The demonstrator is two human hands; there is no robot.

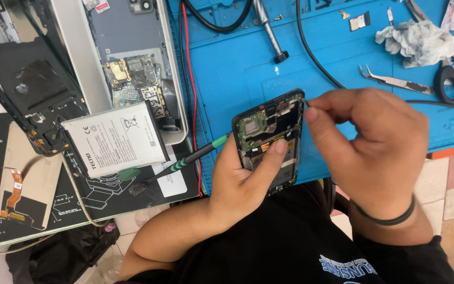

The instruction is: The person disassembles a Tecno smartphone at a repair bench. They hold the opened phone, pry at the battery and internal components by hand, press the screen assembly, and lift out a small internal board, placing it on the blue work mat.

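Spreading under everything is the blue work mat (237, 79), with a second opened phone (137, 68) and a loose white battery (114, 139) at nine o'clock. At centre my left hand (243, 179) grips the opened black phone (270, 138), thumb laid across it. My right hand (379, 147), at three o'clock, pinches a thin tool tip I cannot make out at the phone's top corner. Tweezers (395, 80) lie at one o'clock.
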